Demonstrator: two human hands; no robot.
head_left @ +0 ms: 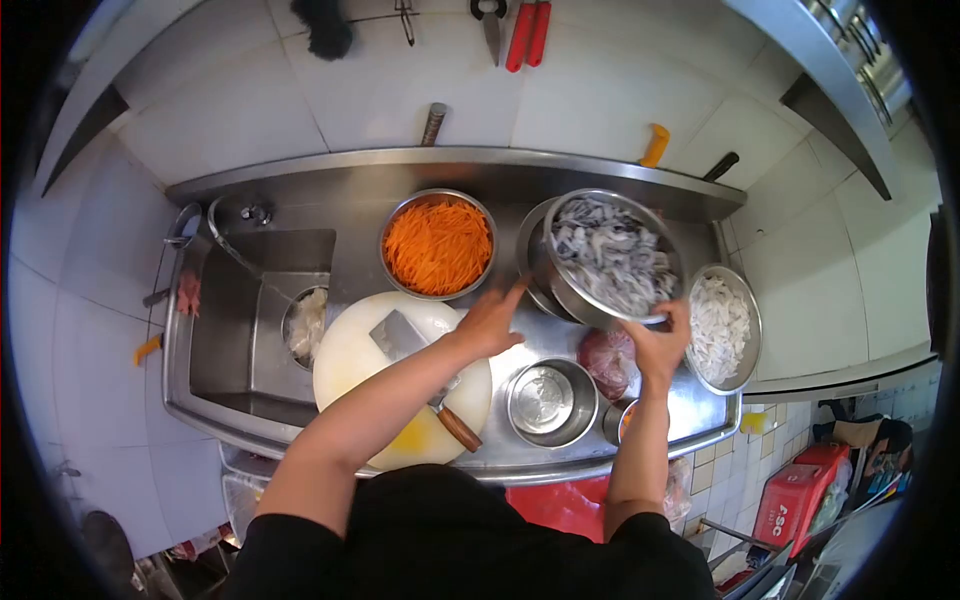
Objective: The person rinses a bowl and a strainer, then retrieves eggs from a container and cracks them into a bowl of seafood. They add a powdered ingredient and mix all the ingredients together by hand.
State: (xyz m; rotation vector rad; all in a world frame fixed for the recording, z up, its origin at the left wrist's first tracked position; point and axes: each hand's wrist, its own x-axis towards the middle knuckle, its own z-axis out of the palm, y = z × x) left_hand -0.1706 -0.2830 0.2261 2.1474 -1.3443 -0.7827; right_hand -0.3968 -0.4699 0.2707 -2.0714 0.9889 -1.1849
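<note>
My right hand grips the near right rim of a steel bowl, which is tilted and filled with grey-and-white strips that look like sliced squid. Another steel bowl shows partly from beneath it, mostly hidden. My left hand is open, fingers apart, its index fingertip right at the lower bowl's left edge. Below my left forearm, a cleaver with a wooden handle lies on a round white cutting board. Shredded carrot fills a steel bowl behind the board.
An open steel pot stands at the front, near a bagged reddish lump and a small cup. White strips fill a bowl at right. The sink at left holds a bowl with pale contents under running water.
</note>
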